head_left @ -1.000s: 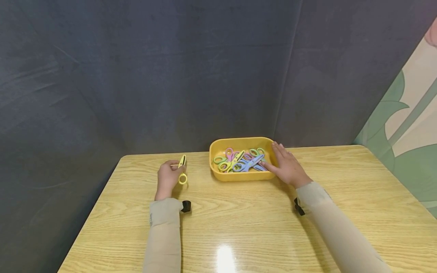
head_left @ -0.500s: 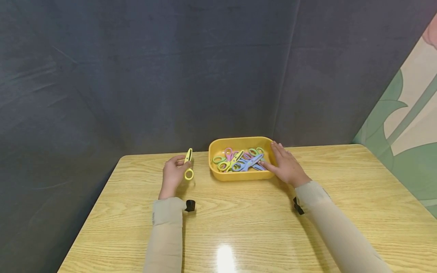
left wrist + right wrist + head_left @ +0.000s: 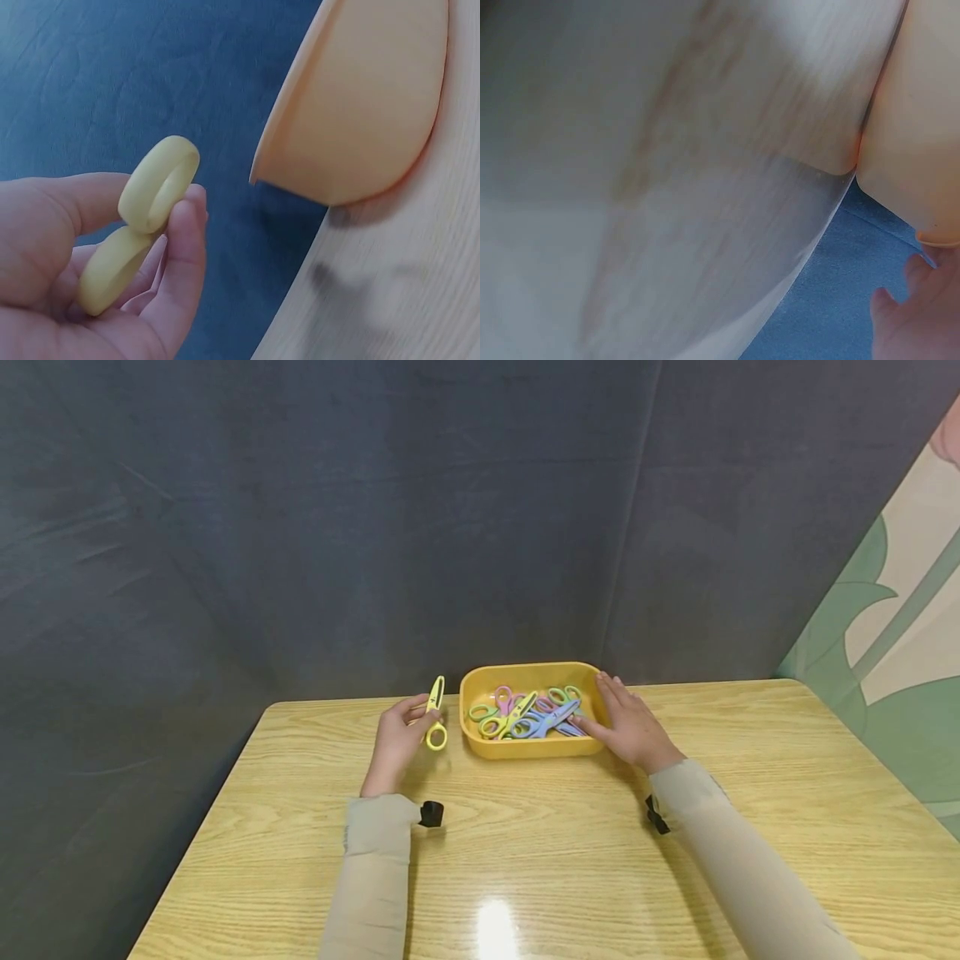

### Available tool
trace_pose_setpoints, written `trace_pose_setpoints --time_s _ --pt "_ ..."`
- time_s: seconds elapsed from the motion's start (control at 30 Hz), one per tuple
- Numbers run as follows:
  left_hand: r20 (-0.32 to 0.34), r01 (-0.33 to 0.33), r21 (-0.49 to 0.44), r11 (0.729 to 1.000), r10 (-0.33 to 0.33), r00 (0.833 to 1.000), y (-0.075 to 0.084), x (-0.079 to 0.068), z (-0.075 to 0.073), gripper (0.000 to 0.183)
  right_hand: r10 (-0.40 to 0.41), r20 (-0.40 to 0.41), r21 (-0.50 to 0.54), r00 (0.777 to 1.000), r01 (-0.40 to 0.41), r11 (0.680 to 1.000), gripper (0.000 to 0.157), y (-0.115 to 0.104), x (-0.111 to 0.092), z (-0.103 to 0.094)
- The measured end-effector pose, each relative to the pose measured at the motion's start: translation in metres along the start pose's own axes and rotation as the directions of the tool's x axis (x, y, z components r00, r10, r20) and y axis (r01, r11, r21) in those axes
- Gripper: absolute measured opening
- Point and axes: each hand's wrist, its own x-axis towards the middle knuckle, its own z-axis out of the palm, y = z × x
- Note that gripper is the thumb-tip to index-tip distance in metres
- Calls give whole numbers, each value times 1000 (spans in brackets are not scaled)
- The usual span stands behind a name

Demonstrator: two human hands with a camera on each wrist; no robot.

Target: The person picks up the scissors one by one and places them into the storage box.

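My left hand (image 3: 397, 739) pinches a pair of yellow craft scissors (image 3: 432, 702), blades pointing up and away, just left of a yellow plastic bin (image 3: 536, 748). Up close in the left wrist view, the scissors' finger loops (image 3: 139, 193) stick out between thumb and fingers. The right hand (image 3: 633, 732) rests on the bin's right end, fingers straight along the rim and thumb reaching over it inside. Inside lie several scissors, among them a blue pair (image 3: 553, 718) and another yellow pair (image 3: 512, 717), with pink and green handles partly covered.
The bin stands near the back edge of a wood-grain table (image 3: 480, 827). A dark cloth (image 3: 420, 527) hangs behind it. To the right is a wall painted with green leaves (image 3: 855, 602). Both wrists carry small black devices (image 3: 431, 814).
My left hand has moved right with the yellow scissors, closer to the bin, and slightly away from me. The right hand and the bin have stayed put.
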Motion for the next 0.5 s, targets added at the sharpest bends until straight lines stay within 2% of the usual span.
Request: trace_pose_setpoints --time_s 0.2,0.5 --pt "53 -12 -29 1000 13 999 1 1 10 46 -3 -6 1 1000 3 1000 93 -1 0 -1" --pt "79 -30 -29 999 33 996 4 -2 21 49 1 -12 4 1000 -1 1000 93 -2 -1 0"
